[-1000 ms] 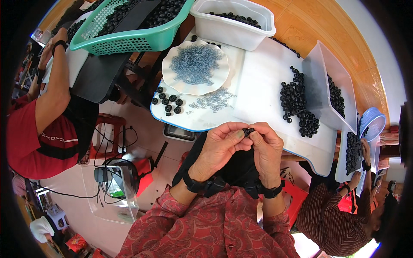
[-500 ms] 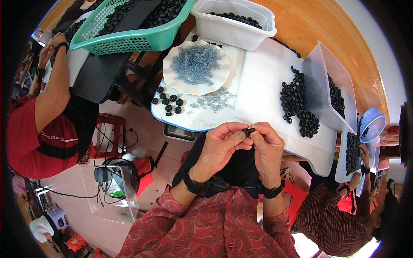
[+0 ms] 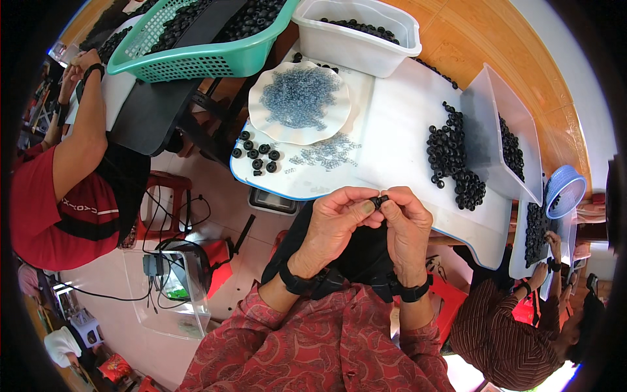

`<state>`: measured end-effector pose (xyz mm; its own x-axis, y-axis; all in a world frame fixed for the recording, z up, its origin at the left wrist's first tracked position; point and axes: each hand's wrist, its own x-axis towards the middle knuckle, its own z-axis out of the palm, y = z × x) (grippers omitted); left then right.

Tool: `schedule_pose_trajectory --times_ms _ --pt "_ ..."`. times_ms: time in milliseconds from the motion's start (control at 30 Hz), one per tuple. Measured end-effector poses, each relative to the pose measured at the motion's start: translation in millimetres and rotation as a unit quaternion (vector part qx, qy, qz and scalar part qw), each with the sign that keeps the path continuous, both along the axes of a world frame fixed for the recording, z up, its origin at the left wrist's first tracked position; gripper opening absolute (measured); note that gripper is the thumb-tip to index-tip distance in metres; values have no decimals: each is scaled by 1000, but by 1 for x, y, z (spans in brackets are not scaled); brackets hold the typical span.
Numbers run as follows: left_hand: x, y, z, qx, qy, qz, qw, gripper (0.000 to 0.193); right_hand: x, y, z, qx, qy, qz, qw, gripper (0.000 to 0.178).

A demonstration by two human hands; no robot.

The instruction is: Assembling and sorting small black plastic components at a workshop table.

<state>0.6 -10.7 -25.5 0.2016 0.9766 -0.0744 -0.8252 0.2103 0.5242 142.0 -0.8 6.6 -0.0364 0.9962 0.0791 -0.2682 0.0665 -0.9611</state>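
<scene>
Between my fingertips, just off the table's near edge, is a small round black plastic part (image 3: 378, 201). My left hand (image 3: 336, 222) pinches it from one side and my right hand (image 3: 405, 225) from the other, so much of it is covered. A white wavy-rimmed plate (image 3: 261, 124) with a heap of small metal springs (image 3: 294, 97) lies beyond my left hand. Loose springs (image 3: 326, 151) are scattered below the plate. Several black parts (image 3: 259, 153) stand at the table's left corner. A larger pile of black parts (image 3: 452, 147) is at the right.
A green basket (image 3: 189, 68) and a white tub (image 3: 356, 49) of black parts stand at the back. A translucent bin (image 3: 499, 134) leans on its side at the right. Co-workers sit at left (image 3: 65, 202) and right (image 3: 516, 333). Cables (image 3: 163, 274) hang at the left.
The black part has tilted slightly between my fingertips; my hands keep nearly the same place. At the right, a co-worker's hand has shifted a little lower.
</scene>
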Motion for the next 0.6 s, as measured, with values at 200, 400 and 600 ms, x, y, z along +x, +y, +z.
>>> schedule_pose_trajectory --times_ms 200,400,600 --pt "2 0 -1 0 8 9 1000 22 0 -1 -2 -1 5 -2 1000 14" --pt "2 1 -4 7 -11 -8 1000 23 0 -1 -1 -11 25 1 1000 13" --pt "2 1 -2 -10 -26 -16 999 23 0 -1 -2 -23 53 2 998 13"
